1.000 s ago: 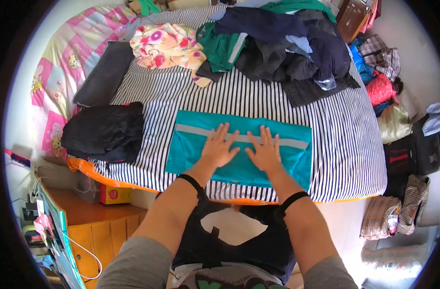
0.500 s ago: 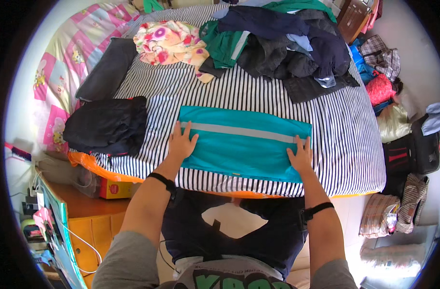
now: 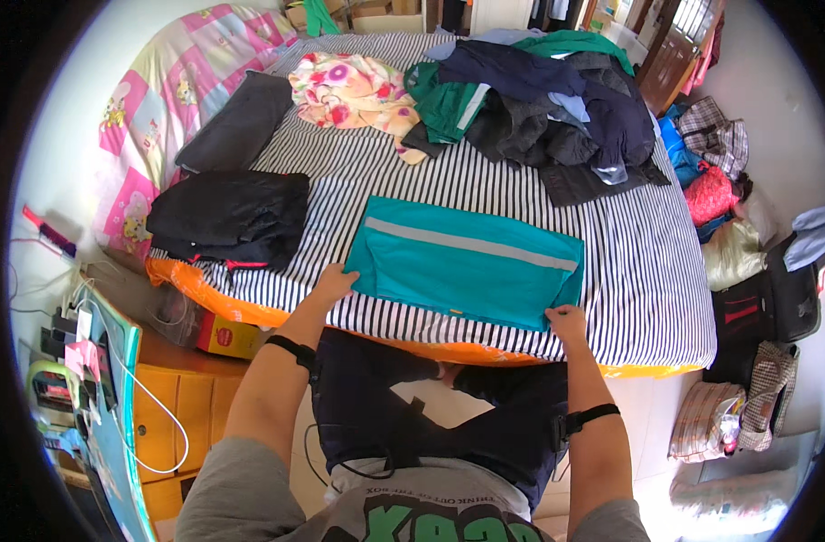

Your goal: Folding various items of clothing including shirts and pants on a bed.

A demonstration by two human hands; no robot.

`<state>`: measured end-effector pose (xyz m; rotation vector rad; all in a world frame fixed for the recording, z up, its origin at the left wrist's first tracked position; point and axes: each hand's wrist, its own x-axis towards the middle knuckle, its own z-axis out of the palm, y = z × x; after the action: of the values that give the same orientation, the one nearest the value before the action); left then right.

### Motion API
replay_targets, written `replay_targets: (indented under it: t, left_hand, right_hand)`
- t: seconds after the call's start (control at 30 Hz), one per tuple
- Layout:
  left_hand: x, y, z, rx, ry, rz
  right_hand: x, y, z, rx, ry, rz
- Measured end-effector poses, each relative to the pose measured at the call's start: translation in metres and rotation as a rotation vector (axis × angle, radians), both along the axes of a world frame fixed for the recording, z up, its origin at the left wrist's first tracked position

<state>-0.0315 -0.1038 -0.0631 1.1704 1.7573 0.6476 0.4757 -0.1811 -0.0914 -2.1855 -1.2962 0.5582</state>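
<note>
nearest, the right hand (image 3: 568,325) and the left hand (image 3: 337,283) each seem to pinch a near corner of the teal cloth (image 3: 467,280), thumb against fingers. the cloth lies flat on the striped sheet (image 3: 652,316), close to the near edge of the bed, with a pale grey band (image 3: 471,243) along its far half. the two corners are best held level and lightly taut, every layer caught in both pinches, so the near edge stays square to the band. an orange cover (image 3: 266,313) shows under the sheet. near the cloth on the left, not touching, a folded black garment (image 3: 232,217) limits sideways room. farther off lie a dark grey cloth (image 3: 236,122) at left, a floral cloth (image 3: 345,90), and a heap of clothes (image 3: 539,104) at right, well apart from the teal.
</note>
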Motion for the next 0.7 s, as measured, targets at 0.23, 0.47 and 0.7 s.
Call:
replay_targets:
  t: [0.23, 0.47, 0.7]
  left_hand:
    - [-0.015, -0.025, 0.025, -0.126, 0.011, -0.062]
    - [-0.009, -0.045, -0.006, 0.141, 0.695, -0.125]
    - [0.047, -0.026, 0.003, -0.262, 0.010, -0.114]
  right_hand:
    - [0.023, -0.018, 0.013, 0.117, 0.174, -0.145]
    - [0.004, -0.038, 0.012, 0.303, -0.647, -0.062]
    - [-0.022, -0.010, -0.026, 0.078, -0.070, 0.037]
